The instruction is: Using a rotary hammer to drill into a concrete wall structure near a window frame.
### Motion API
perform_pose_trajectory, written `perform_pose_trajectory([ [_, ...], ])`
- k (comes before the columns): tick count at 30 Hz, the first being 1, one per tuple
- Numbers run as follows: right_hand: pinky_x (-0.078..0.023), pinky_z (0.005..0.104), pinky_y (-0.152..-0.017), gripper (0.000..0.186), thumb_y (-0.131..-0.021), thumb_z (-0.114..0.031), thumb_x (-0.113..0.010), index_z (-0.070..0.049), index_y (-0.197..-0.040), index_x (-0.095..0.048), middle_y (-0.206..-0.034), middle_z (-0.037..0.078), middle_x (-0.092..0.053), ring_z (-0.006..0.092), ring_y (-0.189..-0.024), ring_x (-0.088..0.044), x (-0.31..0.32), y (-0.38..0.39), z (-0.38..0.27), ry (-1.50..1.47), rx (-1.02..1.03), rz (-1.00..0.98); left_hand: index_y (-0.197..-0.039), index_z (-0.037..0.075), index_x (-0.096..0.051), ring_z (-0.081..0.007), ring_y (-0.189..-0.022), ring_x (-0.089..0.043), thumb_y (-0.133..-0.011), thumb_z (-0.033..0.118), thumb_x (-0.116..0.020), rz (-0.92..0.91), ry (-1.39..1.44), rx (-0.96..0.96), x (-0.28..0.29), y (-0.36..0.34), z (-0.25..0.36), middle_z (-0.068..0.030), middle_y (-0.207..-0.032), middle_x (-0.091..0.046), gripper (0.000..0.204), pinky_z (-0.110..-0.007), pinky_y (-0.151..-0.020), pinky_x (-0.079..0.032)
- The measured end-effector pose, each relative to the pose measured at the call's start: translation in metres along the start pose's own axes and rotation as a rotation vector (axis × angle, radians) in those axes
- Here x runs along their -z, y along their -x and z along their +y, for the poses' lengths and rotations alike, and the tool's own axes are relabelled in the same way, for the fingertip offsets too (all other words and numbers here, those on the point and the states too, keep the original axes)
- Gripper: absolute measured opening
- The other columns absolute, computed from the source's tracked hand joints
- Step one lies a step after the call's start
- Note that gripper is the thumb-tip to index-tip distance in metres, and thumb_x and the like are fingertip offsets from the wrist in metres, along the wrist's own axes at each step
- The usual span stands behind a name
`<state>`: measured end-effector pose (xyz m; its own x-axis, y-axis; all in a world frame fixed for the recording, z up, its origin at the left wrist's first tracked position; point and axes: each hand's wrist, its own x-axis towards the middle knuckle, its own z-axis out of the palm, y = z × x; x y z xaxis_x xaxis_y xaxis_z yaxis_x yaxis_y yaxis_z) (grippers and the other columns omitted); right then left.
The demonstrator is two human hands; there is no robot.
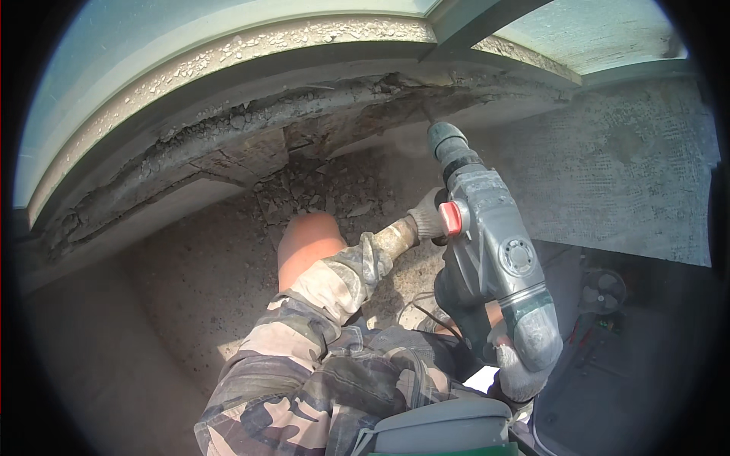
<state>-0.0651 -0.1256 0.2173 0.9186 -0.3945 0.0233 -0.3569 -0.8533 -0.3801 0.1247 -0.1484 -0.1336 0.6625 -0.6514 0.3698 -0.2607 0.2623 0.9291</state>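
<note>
A large grey-green rotary hammer (498, 235) with a red knob on its side points away from me, toward the broken wall below the window. My left hand (428, 215), in a dusty knitted glove, is closed around its front side handle. At the back of the tool my right hand (518, 372), also gloved, grips the rear handle; the tool's body hides part of its fingers. The bit (428, 114) reaches the chipped edge of the wall (365, 129); whether its tip is sunk in is hard to see through the dust.
Rubble (319, 190) lies on the floor beneath the broken wall, beside my bare knee (308, 243). Loose chips cover the window ledge (258, 39). A grey wall panel (631, 175) stands right, with a small fan (603, 291) below it. A black cord (433, 315) hangs by the tool.
</note>
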Motion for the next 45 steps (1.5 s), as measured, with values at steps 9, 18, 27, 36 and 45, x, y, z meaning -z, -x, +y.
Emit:
perform_pose_trajectory([
  [9, -0.054, 0.0362, -0.075, 0.038, -0.068, -0.010, -0.079, 0.000, -0.103, -0.068, -0.094, 0.013, -0.069, 0.0258, -0.083, -0.069, 0.031, -0.058, -0.051, -0.011, 0.011, 0.014, -0.108, 0.010, -0.062, -0.0259, -0.098, -0.066, -0.078, 0.026, -0.070, 0.277, 0.111, 0.240, 0.020, -0.025, 0.071, -0.0086, -0.098, -0.068, 0.035, -0.041, -0.092, -0.049],
  [18, -0.053, 0.0297, -0.071, 0.049, -0.074, -0.013, -0.082, 0.001, -0.115, -0.059, -0.088, 0.008, -0.070, 0.0154, -0.078, -0.067, 0.049, -0.076, -0.060, -0.109, -0.071, -0.061, -0.105, 0.005, -0.063, -0.0284, -0.097, -0.067, -0.090, 0.024, -0.060, 0.348, -0.376, 0.021, 0.020, -0.032, 0.103, -0.0108, -0.100, -0.069, 0.024, -0.039, -0.083, -0.053],
  [27, -0.053, 0.0321, -0.077, 0.040, -0.069, -0.005, -0.078, 0.002, -0.106, -0.065, -0.096, 0.011, -0.069, 0.0189, -0.086, -0.066, 0.035, -0.074, -0.057, -0.238, -0.050, -0.050, -0.105, 0.003, -0.062, -0.0229, -0.083, -0.070, -0.092, 0.019, -0.056, 0.230, 0.232, 0.218, 0.037, -0.030, 0.095, -0.0125, -0.093, -0.069, 0.022, -0.036, -0.072, -0.055],
  [36, -0.052, 0.0307, -0.070, 0.043, -0.067, -0.017, -0.084, 0.001, -0.101, -0.066, -0.085, 0.007, -0.069, 0.0179, -0.078, -0.067, -0.035, 0.005, 0.008, -0.361, -0.043, 0.074, -0.126, 0.006, -0.055, -0.0238, -0.113, -0.061, -0.094, 0.014, -0.058, 0.010, 0.664, 0.333, 0.017, -0.006, 0.009, -0.0141, -0.120, -0.063, 0.034, -0.037, -0.098, -0.048],
  [45, -0.051, 0.0309, -0.064, 0.042, -0.069, -0.001, -0.071, 0.001, -0.106, -0.050, -0.080, 0.011, -0.063, 0.0193, -0.071, -0.064, -0.023, 0.121, 0.065, -0.432, 0.006, 0.117, -0.124, 0.002, -0.056, -0.0194, -0.107, -0.062, -0.095, 0.007, -0.056, -0.017, 0.796, 0.495, -0.029, 0.046, 0.097, -0.0089, -0.117, -0.065, 0.029, -0.035, -0.093, -0.051],
])
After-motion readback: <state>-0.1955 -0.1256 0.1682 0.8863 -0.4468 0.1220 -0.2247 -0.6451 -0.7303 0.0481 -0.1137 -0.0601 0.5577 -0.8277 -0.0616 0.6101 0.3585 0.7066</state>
